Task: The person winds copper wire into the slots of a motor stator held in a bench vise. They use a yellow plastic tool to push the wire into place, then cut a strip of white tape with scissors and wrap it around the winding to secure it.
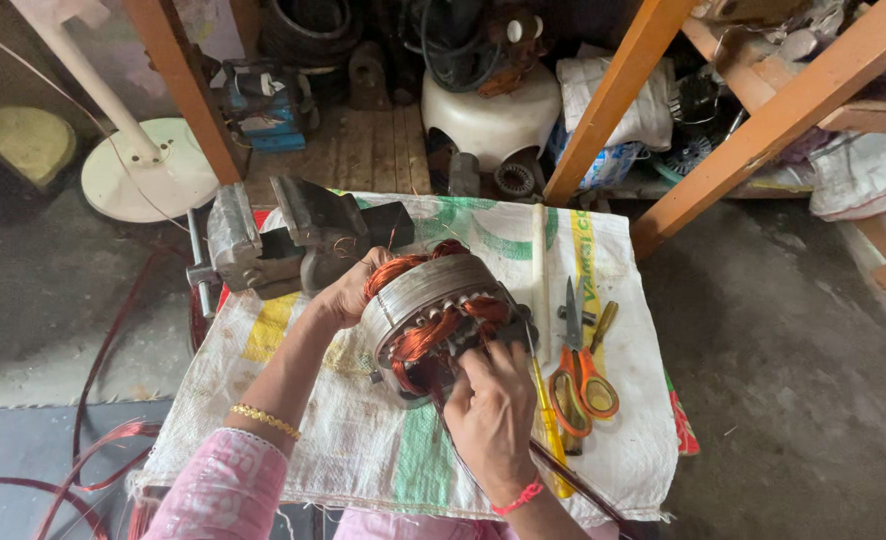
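Left hand grips the stator, tilted on the bench. Right hand pinches the copper winding; advise gentle pulls, stator braced.

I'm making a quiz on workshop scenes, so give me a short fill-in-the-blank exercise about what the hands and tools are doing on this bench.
1. The left hand steadies a motor stator wound with ____ wire.
2. The scissors lying right of the stator have ____ handles.
3. The right hand works at the stator's ____ end, the one nearer the person.
4. The grey bench vise sits on the ____ side of the woven sack.

Missing words: copper; orange; open; left
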